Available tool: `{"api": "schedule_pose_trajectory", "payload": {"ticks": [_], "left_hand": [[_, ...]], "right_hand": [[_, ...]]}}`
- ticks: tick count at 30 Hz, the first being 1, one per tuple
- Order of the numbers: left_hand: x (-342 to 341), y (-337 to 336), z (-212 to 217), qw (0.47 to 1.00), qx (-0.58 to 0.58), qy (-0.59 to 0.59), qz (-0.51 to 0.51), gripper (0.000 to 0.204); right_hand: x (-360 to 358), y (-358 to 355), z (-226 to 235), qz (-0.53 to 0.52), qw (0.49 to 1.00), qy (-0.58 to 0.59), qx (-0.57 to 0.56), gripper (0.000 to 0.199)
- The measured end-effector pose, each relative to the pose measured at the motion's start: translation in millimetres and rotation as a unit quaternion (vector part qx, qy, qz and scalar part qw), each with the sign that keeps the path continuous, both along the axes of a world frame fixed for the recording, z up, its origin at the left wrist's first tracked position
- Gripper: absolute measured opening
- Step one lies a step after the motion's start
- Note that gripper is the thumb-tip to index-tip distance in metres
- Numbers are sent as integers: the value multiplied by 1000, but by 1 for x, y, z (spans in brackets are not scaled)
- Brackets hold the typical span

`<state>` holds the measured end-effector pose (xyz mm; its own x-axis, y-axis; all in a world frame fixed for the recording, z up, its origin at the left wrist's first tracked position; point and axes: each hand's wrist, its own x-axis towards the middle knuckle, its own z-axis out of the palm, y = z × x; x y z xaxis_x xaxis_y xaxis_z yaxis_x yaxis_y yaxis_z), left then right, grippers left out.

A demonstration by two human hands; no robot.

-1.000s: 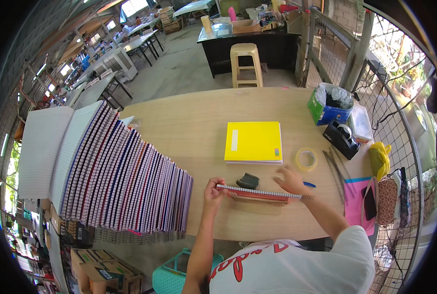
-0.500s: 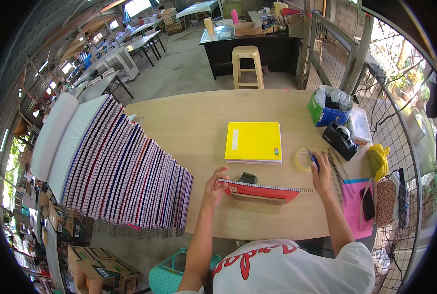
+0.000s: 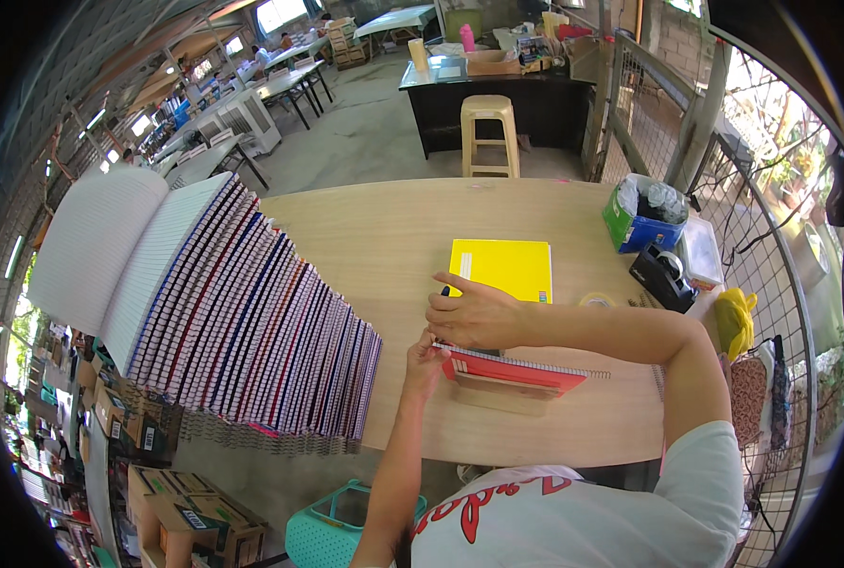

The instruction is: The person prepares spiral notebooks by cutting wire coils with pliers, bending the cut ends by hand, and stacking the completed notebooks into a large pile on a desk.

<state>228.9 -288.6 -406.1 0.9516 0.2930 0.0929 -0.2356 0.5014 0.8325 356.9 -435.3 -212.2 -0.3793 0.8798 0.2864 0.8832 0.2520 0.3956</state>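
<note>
A red spiral notebook [image 3: 521, 375] stands on its edge on the table, coil side up, with loose coil sticking out past its right end. My left hand [image 3: 424, 365] pinches its left end. My right hand [image 3: 479, 316] reaches across in front of my body to that same end, its fingers closed around a small dark-blue-handled tool [image 3: 445, 291]; the tool's working end is mostly hidden. Just beyond my right hand and partly covered by it lies a yellow notebook [image 3: 502, 263]. A tall stack of spiral notebooks [image 3: 251, 327] leans along the table's left side.
A tape roll [image 3: 596, 300] and wire coils lie right of the yellow notebook, partly behind my right forearm. Farther right are a black tape dispenser [image 3: 662, 276], a blue-green box [image 3: 645, 216], a clear container [image 3: 699, 254] and a yellow cloth bundle [image 3: 733, 320]. Wire mesh borders that side.
My right hand has swung left from beside the tape roll to the notebook's left end, carrying the dark-blue-handled tool. My left hand keeps its hold on the red spiral notebook.
</note>
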Motion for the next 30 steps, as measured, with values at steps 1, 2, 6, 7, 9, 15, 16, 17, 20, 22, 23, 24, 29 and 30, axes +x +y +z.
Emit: {"api": "schedule_pose_trajectory", "payload": {"ticks": [1,2,6,7,9,15,16,17,20,22,23,24,29,30], "left_hand": [[0,-1,1,1000,7,-11,10,42],[2,-1,2,1000,7,-10,9,42],[6,-3,2,999,28,-26,16,43],[7,-4,2,997,54,-32,32,39],[6,-5,-3,992,98,-37,64,35],[-3,-14,-3,991,93,13,93,33],[-7,-8,3,986,128,41,101,37],[-12,-1,-1,962,236,35,132,42],[-15,-22,26,800,515,41,304,52],[-59,-45,145,777,532,-23,335,50],[-105,-38,188,743,554,-87,366,49],[-162,-25,205,628,599,-98,486,44],[-300,206,280,642,270,65,715,71],[-350,266,278,727,260,179,609,91]], "right_hand": [[1,2,0,0,1000,0,0,13],[2,3,0,19,1000,-9,-4,13],[-3,1,-4,-1,999,-38,-38,15],[-4,-1,-3,0,999,-37,-38,15],[-7,-5,-2,-289,897,220,-252,24],[0,-36,-48,-266,865,419,-67,38],[2,-32,-46,-247,876,411,51,41],[-3,-31,-43,-242,855,459,3,43],[-39,-38,-38,-219,854,465,-75,47],[-33,-50,-52,-228,843,480,-82,52],[-31,-45,-52,-214,850,475,-82,52],[-33,-43,-45,-183,874,441,-92,52],[-42,-30,-21,-152,921,315,-169,55],[-51,-26,-9,-108,931,322,-133,58]]}}
